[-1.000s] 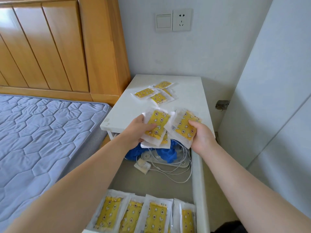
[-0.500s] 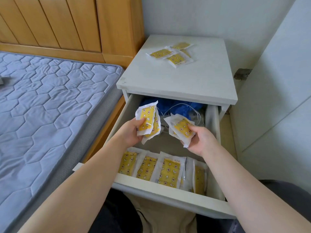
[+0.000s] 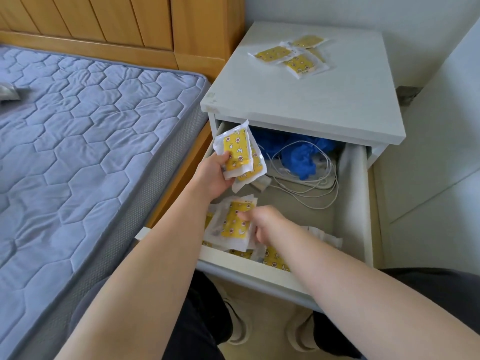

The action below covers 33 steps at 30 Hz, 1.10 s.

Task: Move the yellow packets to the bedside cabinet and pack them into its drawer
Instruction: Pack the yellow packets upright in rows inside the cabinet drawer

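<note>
- Since the head camera looks down past both bare arms, the biggest thing in view is the blue-grey quilted mattress (image 3: 78, 152) filling the left side, with a wooden headboard (image 3: 117, 19) behind it.
- Right beside the bed frame stands the white bedside cabinet (image 3: 298, 105), and its drawer (image 3: 357, 203) is pulled wide open toward the person.
- The left hand (image 3: 213, 175) is up over the drawer's back-left corner. Fingers and thumb are clamped on a small stack of yellow packets (image 3: 235, 152) held upright, thumb pressed across the front one. Looks like two or three, can't count exactly.
- The right hand (image 3: 265, 224) is lower, at the front-left of the drawer. Its fingers are curled and the thumb pinches a single yellow packet (image 3: 235, 226) that sits on top of the ones lying in there.
- Some crumpled blue material (image 3: 298, 157) is bunched at the back of the drawer, with a white cable (image 3: 311, 193) looped loosely in front of it.
- Pale shoes (image 3: 239, 326) peek out below the drawer front.
- Packed yellow packets (image 3: 272, 258) line the drawer's front wall, mostly hidden under the right forearm.
- A few loose yellow packets (image 3: 293, 57) lie overlapping near the back of the cabinet top, well apart from both hands.
</note>
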{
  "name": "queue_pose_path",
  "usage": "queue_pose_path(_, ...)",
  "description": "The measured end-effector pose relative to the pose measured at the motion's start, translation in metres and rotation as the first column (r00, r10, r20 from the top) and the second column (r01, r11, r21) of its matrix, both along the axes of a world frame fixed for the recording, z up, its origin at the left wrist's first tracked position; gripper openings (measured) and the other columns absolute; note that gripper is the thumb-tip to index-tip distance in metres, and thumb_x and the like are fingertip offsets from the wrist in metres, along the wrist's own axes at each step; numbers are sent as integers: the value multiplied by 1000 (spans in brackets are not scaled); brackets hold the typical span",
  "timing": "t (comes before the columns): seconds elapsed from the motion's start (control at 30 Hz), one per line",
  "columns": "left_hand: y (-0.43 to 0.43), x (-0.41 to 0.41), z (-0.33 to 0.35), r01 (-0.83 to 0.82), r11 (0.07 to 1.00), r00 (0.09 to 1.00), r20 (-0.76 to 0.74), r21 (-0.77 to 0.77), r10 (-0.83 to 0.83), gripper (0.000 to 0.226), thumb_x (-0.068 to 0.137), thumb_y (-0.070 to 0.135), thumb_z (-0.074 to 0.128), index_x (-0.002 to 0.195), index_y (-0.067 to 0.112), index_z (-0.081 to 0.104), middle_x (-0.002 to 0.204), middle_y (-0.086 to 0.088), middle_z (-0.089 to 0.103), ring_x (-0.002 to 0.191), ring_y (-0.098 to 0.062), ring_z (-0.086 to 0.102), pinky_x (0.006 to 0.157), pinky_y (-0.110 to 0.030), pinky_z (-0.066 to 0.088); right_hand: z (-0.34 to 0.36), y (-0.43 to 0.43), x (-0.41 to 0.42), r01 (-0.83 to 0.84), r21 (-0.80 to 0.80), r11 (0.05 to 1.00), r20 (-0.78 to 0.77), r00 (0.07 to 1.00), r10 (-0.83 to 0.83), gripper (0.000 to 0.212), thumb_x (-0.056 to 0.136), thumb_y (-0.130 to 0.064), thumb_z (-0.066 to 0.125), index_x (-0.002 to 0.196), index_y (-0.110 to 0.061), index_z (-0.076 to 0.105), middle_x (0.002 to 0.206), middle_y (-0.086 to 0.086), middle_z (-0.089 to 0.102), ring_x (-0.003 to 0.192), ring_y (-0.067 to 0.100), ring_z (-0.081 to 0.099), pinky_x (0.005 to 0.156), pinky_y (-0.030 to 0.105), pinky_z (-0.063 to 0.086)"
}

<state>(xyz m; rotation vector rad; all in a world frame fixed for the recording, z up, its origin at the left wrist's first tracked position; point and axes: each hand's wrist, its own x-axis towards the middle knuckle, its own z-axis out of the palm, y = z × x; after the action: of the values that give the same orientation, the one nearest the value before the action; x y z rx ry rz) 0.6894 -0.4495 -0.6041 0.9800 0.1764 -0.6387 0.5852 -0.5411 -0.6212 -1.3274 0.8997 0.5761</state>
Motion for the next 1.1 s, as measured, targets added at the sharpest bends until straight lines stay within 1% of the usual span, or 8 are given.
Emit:
queue_pose_path(0.07, 0, 0, -1, -23, 1000, 1000, -8, -18, 23, 26, 102, 10, 35, 109, 19, 58, 109, -8, 66, 99, -26, 63, 99, -48, 44, -1, 14, 2, -226, -180, 957, -17, 974, 226, 38, 89, -14, 64, 121, 4, 53, 118, 16, 60, 105, 31, 61, 88, 38, 51)
queue_pose_path(0.23, 0, 1, -2, -54, 997, 998, -22, -58, 53, 24, 102, 9, 36, 112, 18, 56, 113, -9, 65, 103, -27, 62, 100, -48, 44, -9, 22, -1, -613, -572, 545, -115, 718, 687, 43, 88, -49, 60, 74, -10, 51, 74, 6, 59, 73, 25, 57, 61, 29, 43)
queue_pose_path(0.4, 2, 0, 0, -25, 999, 1000, -1, -40, 25, 23, 102, 10, 36, 112, 20, 55, 117, -8, 63, 109, -27, 60, 102, -49, 43, -9, 18, -6, -684, -631, 366, -144, 566, 812, 59, 92, -57, 46, 117, -5, 56, 114, 15, 65, 99, 30, 61, 82, 32, 46)
queue_pose_path(0.5, 3, -2, 1, 38, 999, 999, -6, 18, -37, 30, 102, 11, 39, 129, 16, 50, 124, -10, 62, 107, -26, 62, 93, -46, 50, -5, 8, -8, -710, -580, 400, -157, 579, 800, 53, 94, -55, 41, 71, -11, 57, 74, 10, 67, 72, 25, 58, 80, 31, 49)
queue_pose_path(0.6, 2, -2, 2, 90, 991, 996, -19, 104, -88, 40, 100, 13, 43, 140, 13, 42, 129, -11, 60, 107, -26, 64, 78, -39, 55, 2, -12, -10, -670, -594, 445, -127, 624, 771, 46, 94, -37, 46, 64, -7, 66, 48, 0, 60, 61, 16, 58, 77, 29, 50)
queue_pose_path(0.8, -3, -5, 1, 200, 935, 975, 31, 293, -218, 36, 99, 11, 46, 135, 11, 47, 122, -10, 64, 105, -26, 65, 78, -39, 55, 4, -75, -8, -32, -587, 809, 294, 922, 250, 33, 96, -22, 43, 90, -3, 69, 81, 14, 71, 57, 16, 53, 59, 31, 44)
queue_pose_path(1.0, -15, -16, -4, 419, 697, 834, 58, 581, -549, 28, 95, 14, 57, 122, 15, 53, 112, -5, 68, 100, -22, 68, 81, -37, 57, 3, -96, -4, 122, 12, 992, 469, 876, -113, 28, 97, -31, 50, 111, -10, 63, 99, 4, 67, 90, 18, 63, 79, 33, 48)
queue_pose_path(1.1, -21, -21, -7, 503, 542, 701, 49, 674, -711, 36, 89, 12, 65, 122, 19, 52, 113, -4, 68, 100, -21, 68, 85, -40, 57, 3, -96, -4, 171, -117, 978, 509, 856, -89, 8, 91, -10, 59, 96, -8, 65, 91, 9, 68, 87, 23, 64, 76, 33, 52)
